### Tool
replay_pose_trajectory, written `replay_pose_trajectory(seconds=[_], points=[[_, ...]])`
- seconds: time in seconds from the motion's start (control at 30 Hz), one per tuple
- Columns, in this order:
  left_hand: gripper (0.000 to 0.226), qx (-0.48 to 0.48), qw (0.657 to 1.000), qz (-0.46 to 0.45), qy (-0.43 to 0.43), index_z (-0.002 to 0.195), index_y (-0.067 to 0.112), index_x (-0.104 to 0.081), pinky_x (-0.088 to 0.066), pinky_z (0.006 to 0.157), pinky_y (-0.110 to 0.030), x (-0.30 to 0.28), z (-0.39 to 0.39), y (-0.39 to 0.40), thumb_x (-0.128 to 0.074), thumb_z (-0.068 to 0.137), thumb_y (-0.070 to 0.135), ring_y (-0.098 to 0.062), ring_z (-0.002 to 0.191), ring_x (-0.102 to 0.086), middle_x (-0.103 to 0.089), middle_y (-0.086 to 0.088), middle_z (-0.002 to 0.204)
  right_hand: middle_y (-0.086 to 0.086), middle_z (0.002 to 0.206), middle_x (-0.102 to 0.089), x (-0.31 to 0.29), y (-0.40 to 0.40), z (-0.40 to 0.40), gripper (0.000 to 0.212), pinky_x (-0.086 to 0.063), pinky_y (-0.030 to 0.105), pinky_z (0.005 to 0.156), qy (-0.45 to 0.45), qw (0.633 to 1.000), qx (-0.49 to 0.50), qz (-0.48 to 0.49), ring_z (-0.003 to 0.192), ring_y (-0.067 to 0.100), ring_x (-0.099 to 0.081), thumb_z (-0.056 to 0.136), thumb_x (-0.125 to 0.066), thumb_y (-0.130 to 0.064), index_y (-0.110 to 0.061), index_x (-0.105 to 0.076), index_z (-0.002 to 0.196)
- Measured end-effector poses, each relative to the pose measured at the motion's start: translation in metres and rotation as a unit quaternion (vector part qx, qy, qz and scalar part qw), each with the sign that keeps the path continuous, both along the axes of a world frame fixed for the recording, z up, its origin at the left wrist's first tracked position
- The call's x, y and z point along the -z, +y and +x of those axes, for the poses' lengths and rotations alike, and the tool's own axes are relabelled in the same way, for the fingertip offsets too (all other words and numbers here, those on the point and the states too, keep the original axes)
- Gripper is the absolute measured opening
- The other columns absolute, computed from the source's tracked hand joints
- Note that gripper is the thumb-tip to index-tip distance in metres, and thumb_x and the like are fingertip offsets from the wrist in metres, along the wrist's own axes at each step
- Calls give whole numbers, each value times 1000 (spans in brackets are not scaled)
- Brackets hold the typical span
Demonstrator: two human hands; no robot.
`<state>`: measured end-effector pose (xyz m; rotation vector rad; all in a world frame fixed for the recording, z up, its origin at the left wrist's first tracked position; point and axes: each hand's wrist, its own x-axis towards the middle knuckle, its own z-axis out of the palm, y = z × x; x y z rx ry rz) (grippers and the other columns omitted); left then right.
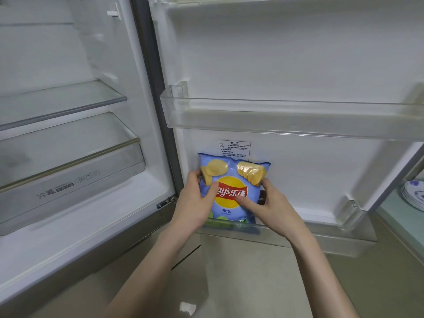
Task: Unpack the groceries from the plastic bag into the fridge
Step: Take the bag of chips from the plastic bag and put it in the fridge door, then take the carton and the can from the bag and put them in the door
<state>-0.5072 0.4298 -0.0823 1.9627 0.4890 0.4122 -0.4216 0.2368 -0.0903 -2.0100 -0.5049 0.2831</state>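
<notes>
A light blue bag of Lay's crisps [232, 180] stands upright with its bottom edge inside the lowest clear door bin [321, 235] of the open fridge door. My left hand [195, 200] grips the bag's left side with the thumb across its front. My right hand [268, 200] holds the right side, thumb pressed on the red logo. The plastic grocery bag is not in view.
Above is a second clear door bin [286, 120]. The fridge interior at left has a glass shelf [64, 104] and a crisper drawer [68, 177]. A stack of patterned plates [414, 196] sits on a counter at far right. Tiled floor lies below.
</notes>
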Motion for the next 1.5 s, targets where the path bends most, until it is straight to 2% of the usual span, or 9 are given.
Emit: replay_pose_trajectory(seconds=[0.2,0.33,0.47,0.63,0.77,0.9,1.1,1.3,1.5], points=[[54,-26,997,68,9,138,34,-42,-59,93,-48,-11,-14,-4,-62,92,53,-15,112,-68,-64,12,131,-15,114,-71,-9,-5,-7,68,-60,46,89,-45,996,55,-56,98,14,-72,76,-75,-73,-39,-52,130],[58,-59,989,138,0,148,29,-36,-55,96,-48,-16,-31,-7,-59,98,48,-17,120,-62,-59,7,139,-9,128,-67,-13,-11,-24,66,-54,40,90,-92,989,114,-29,112,18,-66,88,-70,-61,-32,-43,142],[45,-21,975,213,-51,140,21,-49,-51,97,-39,-18,-46,-10,-54,101,42,-19,117,-58,-61,4,130,-4,141,-62,-11,-12,-51,64,-50,40,99,-168,972,164,-10,127,18,-59,95,-63,-54,-26,-43,150],[45,38,938,322,-124,136,17,-57,-49,97,-39,-16,-56,-6,-52,99,42,-24,114,-58,-62,1,126,3,145,-59,-11,-21,-87,62,-45,46,110,-324,919,173,-144,132,26,-57,101,-48,-57,-16,-53,147],[46,100,906,360,-198,137,13,-58,-45,105,-44,-14,-61,-12,-59,97,36,-28,124,-57,-61,-3,134,2,155,-52,-17,-36,-118,63,-35,50,120,-367,876,209,-234,147,25,-45,102,-43,-57,-18,-50,151],[45,147,899,342,-230,135,12,-61,-45,106,-44,-5,-63,-22,-59,98,38,-29,127,-58,-62,-4,134,5,158,-49,-19,-55,-155,66,-27,47,126,-363,841,275,-292,150,26,-43,102,-46,-57,-16,-47,154],[46,231,893,307,-235,136,9,-59,-48,104,-47,7,-85,-62,-58,99,36,-31,126,-58,-63,-7,132,2,161,-46,-12,-88,-222,66,-27,50,126,-322,805,359,-346,153,22,-38,102,-50,-55,-17,-45,155],[48,336,841,335,-260,138,9,-58,-45,107,-43,9,-106,-128,-54,101,38,-31,125,-56,-62,-8,134,0,158,-50,-1,-131,-290,64,-27,49,126,-268,758,444,-395,151,22,-42,103,-46,-57,-20,-46,154],[50,432,787,325,-298,139,9,-58,-43,110,-48,12,-138,-213,-56,100,40,-31,131,-54,-61,-8,136,-1,157,-50,2,-185,-362,64,-26,47,127,-214,695,537,-429,150,21,-43,103,-44,-59,-21,-44,155]])
